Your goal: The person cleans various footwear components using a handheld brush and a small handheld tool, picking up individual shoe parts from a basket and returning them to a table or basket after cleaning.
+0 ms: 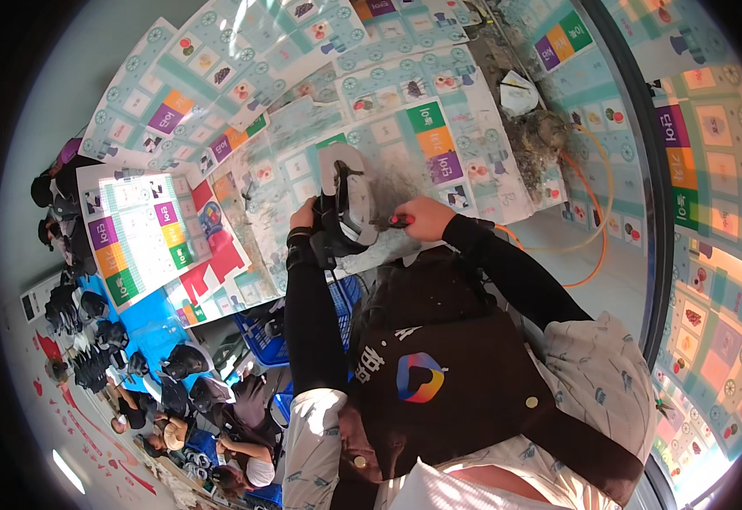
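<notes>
Pale wall (82,425) with red designs curves down the far left, and several people (171,433) sit or stoop beside a blue-topped bench (143,338) heaped with dark shoes (95,340); I can't count either group reliably. Next comes blue basketwork (256,340), partly hidden by the wearer's left sleeve, below a worktable (392,140) papered with colourful printed sheets and smeared with grey dirt.

At the table's near side, the left hand (303,215) has its fingers curled against the left flank of one black-and-white shoe (349,200), steadying it; how far they wrap round is hidden. That shoe's long axis runs away from the wearer, nearly straight; I can't tell which end is the toe. Just to its right, the right hand (428,219) is closed round one red-handled tool (401,220), aimed left at the shoe, though whether its dark tip touches is unclear.

Farther right, beyond a crumpled white packet (519,93) and a dirt pile (541,132), two hoses loop, one orange (593,274), one yellow (611,174), before a dark upright post (658,187).
</notes>
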The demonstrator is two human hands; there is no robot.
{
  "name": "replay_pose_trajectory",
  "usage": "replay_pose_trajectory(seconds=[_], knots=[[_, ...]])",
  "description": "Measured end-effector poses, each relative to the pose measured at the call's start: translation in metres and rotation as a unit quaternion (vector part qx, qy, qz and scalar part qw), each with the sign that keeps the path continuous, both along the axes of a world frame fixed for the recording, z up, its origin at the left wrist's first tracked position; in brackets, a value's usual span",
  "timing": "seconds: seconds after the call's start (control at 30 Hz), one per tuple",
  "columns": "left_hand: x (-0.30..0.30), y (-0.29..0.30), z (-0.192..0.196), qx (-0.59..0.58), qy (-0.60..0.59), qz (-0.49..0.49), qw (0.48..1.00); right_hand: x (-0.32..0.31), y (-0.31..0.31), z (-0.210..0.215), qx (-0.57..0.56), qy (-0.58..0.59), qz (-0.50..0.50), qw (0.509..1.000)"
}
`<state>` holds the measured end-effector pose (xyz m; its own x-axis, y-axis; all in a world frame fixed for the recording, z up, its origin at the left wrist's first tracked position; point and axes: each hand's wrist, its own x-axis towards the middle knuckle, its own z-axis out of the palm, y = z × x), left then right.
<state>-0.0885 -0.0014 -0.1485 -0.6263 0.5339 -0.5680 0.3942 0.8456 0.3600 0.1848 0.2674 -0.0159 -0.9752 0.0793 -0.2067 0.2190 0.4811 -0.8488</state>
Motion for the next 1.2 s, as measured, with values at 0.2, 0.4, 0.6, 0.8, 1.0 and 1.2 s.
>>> replay_pose_trajectory(seconds=[0.2,0.4,0.6,0.8,1.0,1.2], knots=[[-0.013,-0.005,0.006,0.024,-0.062,-0.013,0.998,0.0,0.007,0.02,-0.024,-0.081,-0.019,0.996],[-0.021,0.025,-0.008,-0.023,-0.024,-0.076,0.997,0.006,0.017,0.024,0.005,-0.125,-0.116,0.985],[0.004,0.01,-0.009,0.311,-0.416,0.504,0.69,0.011,0.009,0.038,-0.143,-0.199,-0.063,0.967],[0.018,0.033,0.107,0.335,-0.455,0.497,0.659,0.024,0.033,0.054,-0.094,-0.07,-0.161,0.98],[0.021,0.02,0.082,0.361,-0.474,0.509,0.622,0.009,0.017,0.038,-0.036,0.004,-0.097,0.995],[0.024,0.008,0.085,0.329,-0.418,0.53,0.66,-0.018,0.016,0.025,0.034,0.045,-0.103,0.993]])
